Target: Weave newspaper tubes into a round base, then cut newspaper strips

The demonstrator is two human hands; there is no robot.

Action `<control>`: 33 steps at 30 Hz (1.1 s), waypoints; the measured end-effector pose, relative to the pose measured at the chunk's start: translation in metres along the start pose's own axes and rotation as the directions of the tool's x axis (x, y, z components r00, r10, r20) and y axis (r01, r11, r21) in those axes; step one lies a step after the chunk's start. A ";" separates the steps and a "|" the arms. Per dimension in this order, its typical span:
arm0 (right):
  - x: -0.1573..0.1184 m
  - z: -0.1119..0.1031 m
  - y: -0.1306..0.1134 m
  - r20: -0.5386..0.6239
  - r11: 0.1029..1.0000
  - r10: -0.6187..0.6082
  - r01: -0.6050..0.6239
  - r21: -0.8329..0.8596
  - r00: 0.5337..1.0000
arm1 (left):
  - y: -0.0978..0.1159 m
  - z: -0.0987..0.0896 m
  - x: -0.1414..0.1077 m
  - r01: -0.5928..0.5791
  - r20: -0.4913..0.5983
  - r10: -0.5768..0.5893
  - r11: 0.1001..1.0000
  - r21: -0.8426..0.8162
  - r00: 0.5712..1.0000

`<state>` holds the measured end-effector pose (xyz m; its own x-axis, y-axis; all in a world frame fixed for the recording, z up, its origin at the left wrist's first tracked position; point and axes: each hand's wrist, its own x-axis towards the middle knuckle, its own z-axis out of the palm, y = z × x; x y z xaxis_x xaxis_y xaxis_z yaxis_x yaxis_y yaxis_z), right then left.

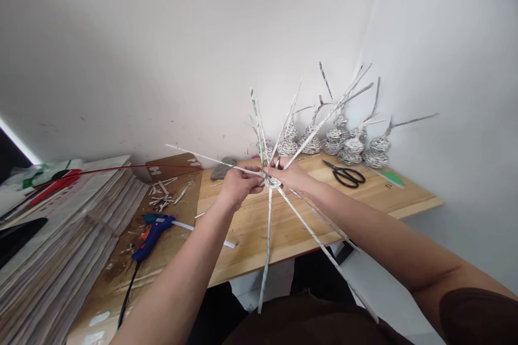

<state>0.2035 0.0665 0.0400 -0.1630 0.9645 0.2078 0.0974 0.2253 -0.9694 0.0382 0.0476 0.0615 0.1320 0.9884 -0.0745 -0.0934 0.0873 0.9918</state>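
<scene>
A small woven paper base (272, 182) is held above the wooden table, with long rolled-paper sticks (269, 237) spreading from it in all directions. My left hand (239, 185) pinches its left edge, where one stick points out to the left. On the far right side of the base, my right hand (288, 172) is closed around the roots of the upright sticks; some of its fingers are hidden behind them. Two sticks run down toward my lap, and another passes under my right forearm.
Finished woven paper pieces (351, 151) stand along the wall at the back right. Black scissors (348, 174) and a green piece (392, 177) lie before them. A blue glue gun (152, 236), paper scraps (164, 194) and stacked paper (93, 215) are at left.
</scene>
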 end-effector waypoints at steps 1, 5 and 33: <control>0.001 0.001 0.002 0.005 1.000 -0.014 0.015 -0.008 1.000 | 0.000 0.000 0.000 0.002 -0.012 -0.002 1.000 0.001 1.000; 0.004 0.002 0.007 -0.001 0.998 -0.046 0.046 -0.031 0.999 | -0.001 0.002 0.002 -0.007 -0.066 0.008 1.000 0.014 0.998; 0.008 0.009 0.015 -0.019 1.000 -0.017 0.017 -0.020 1.000 | -0.022 0.001 0.020 -0.136 -0.121 0.128 0.989 -0.056 0.984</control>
<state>0.1949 0.0759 0.0263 -0.1462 0.9629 0.2270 0.1138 0.2443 -0.9630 0.0437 0.0651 0.0387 -0.0019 0.9991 0.0412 -0.1659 -0.0409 0.9853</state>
